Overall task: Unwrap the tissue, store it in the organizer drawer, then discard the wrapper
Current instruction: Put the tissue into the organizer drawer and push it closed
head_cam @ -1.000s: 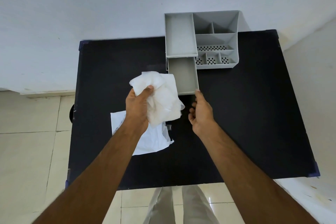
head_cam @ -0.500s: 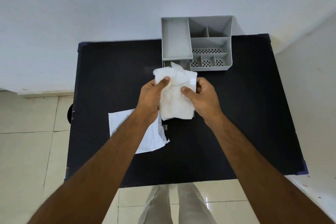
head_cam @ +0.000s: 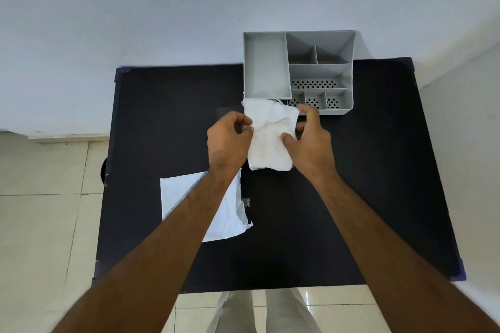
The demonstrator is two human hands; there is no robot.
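Note:
The white tissue (head_cam: 269, 140) lies spread over the pulled-out drawer of the grey organizer (head_cam: 297, 70), hiding the drawer almost fully. My left hand (head_cam: 230, 140) pinches the tissue's left edge. My right hand (head_cam: 311, 140) grips its right edge, thumb on top. The empty white wrapper (head_cam: 186, 205) lies flat on the black table (head_cam: 162, 116) to the near left, partly under my left forearm.
The organizer stands at the table's far edge against the wall, with several open compartments, some perforated. A small clear scrap (head_cam: 246, 201) lies beside the wrapper. Tiled floor shows to the left and below; a wall rises on the right.
My left hand carried the tissue from above the wrapper to the drawer. My right hand left the drawer front and took hold of the tissue's right edge. The tissue now covers the drawer.

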